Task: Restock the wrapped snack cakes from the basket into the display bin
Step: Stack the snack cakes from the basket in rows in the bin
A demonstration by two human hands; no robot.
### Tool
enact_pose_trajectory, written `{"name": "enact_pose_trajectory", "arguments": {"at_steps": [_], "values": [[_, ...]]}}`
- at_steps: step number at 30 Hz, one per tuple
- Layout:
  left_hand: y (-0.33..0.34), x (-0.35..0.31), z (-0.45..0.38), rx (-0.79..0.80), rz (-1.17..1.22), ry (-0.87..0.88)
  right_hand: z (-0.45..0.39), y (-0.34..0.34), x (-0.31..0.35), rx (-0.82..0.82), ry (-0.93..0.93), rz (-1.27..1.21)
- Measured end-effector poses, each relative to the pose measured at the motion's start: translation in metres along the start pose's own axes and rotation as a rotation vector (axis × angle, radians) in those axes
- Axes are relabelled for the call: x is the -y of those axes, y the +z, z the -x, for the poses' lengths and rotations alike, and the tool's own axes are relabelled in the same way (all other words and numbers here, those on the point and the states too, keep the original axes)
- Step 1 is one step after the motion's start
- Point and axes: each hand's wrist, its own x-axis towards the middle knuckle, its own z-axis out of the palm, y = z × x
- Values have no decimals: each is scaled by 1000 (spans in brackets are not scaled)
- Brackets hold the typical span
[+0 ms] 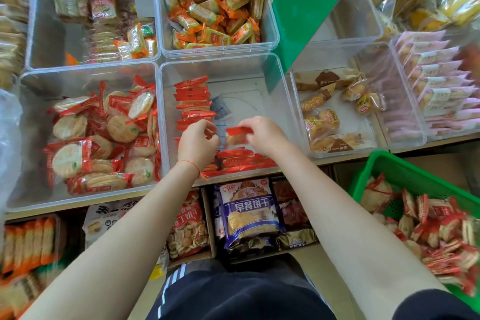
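Over the display bin [275, 78], right hand [262, 135] pinches one snack cake [237, 135]; left hand [197, 143] curled, grip unclear.

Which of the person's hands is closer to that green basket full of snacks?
Right. The right hand is over the clear display bin, pinching a red-wrapped cake, up-left of the green basket. The left hand is farther left.

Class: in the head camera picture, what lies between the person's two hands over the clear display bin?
In the head view, a red-wrapped snack cake lies between the left hand and right hand; the right hand pinches it.
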Motion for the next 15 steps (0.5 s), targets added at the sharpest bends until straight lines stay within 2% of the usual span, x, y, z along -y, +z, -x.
{"name": "enact_pose_trajectory", "arguments": {"at_steps": [2, 3, 9, 13, 15], "values": [[4, 0, 2, 13, -44, 48, 1, 18, 3, 152, 6, 115], [6, -1, 3, 30, -67, 67, 1, 25, 5, 176, 7, 146], [11, -5, 2, 144, -177, 143, -1, 31, 4, 100, -28, 132], [12, -7, 1, 241, -313, 170, 1, 23, 0, 198, -36, 76], [12, -10, 1, 248, -318, 170, 3, 16, -3, 195, -9, -9]]}}
